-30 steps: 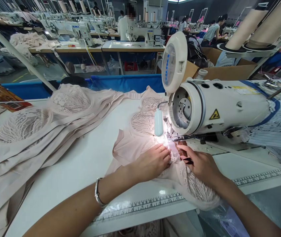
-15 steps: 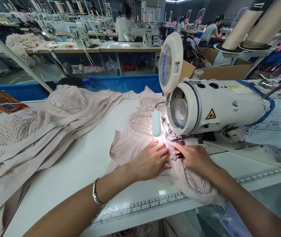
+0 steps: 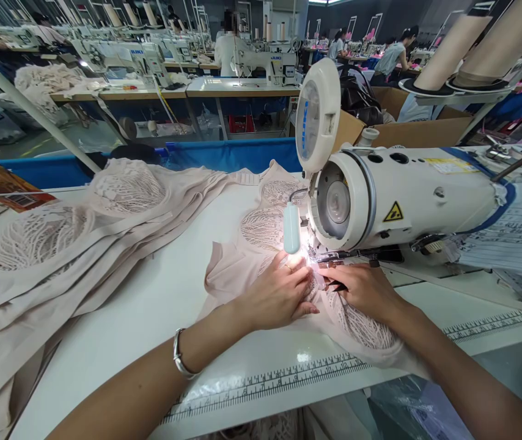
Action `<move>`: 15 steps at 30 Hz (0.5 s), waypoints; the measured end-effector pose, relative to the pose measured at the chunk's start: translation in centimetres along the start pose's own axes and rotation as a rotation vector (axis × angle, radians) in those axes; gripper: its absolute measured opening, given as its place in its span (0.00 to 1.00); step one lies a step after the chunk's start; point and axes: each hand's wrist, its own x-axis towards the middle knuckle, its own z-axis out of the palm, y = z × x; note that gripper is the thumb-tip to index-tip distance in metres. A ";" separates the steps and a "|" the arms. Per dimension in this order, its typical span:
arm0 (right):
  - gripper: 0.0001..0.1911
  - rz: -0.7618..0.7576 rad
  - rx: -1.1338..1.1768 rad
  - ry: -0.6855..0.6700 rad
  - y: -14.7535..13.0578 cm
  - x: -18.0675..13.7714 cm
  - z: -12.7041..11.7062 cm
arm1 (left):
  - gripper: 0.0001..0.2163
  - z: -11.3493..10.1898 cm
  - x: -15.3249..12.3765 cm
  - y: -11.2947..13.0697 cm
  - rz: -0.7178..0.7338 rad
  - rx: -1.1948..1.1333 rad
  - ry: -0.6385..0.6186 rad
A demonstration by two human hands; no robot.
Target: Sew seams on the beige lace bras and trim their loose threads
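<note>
A pale pink lace garment (image 3: 242, 269) lies on the white table (image 3: 160, 311) under the head of a white sewing machine (image 3: 403, 192). My left hand (image 3: 279, 293) presses flat on the fabric just left of the lit needle area. My right hand (image 3: 362, 290) rests on the lace to the right of the needle, fingers pinching the fabric and a small dark tool beside the presser foot. Both hands nearly touch each other at the needle.
A heap of matching pink lace garments (image 3: 68, 238) covers the table's left side. A printed ruler strip (image 3: 288, 379) runs along the front edge. A round lamp (image 3: 318, 116) stands over the machine. Cardboard boxes (image 3: 426, 128), thread cones (image 3: 463, 49) and other workers' machines fill the background.
Both hands have slid forward with the fabric towards the needle. The right hand has moved up and left, closer under the machine head.
</note>
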 end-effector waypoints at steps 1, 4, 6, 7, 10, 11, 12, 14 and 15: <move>0.24 -0.011 0.000 0.004 0.2 -0.1 0.1 | 0.26 0.0 0.0 0.0 -0.003 -0.004 -0.006; 0.26 -0.013 0.012 0.005 0.6 -0.1 0.4 | 0.27 -0.1 -0.1 0.0 -0.019 -0.012 -0.026; 0.27 -0.013 0.030 0.008 0.8 0.0 0.5 | 0.27 -0.2 0.0 0.1 -0.031 -0.015 -0.038; 0.27 -0.020 0.040 0.007 0.9 0.0 0.6 | 0.26 -0.3 0.0 0.1 -0.035 -0.016 -0.042; 0.25 -0.064 0.057 -0.004 1.3 0.2 0.7 | 0.26 -0.3 0.0 0.1 -0.048 -0.031 -0.039; 0.25 -0.079 0.054 -0.009 1.5 0.2 0.7 | 0.26 -0.3 0.1 0.1 -0.051 -0.043 -0.039; 0.24 -0.090 0.049 -0.012 1.6 0.3 0.7 | 0.26 -0.3 0.1 0.1 -0.053 -0.056 -0.040; 0.24 -0.093 0.030 -0.016 1.8 0.4 0.7 | 0.25 -0.3 0.1 0.0 -0.054 -0.076 -0.042; 0.24 -0.090 0.017 -0.019 1.9 0.5 0.6 | 0.25 -0.2 0.1 0.0 -0.055 -0.079 -0.040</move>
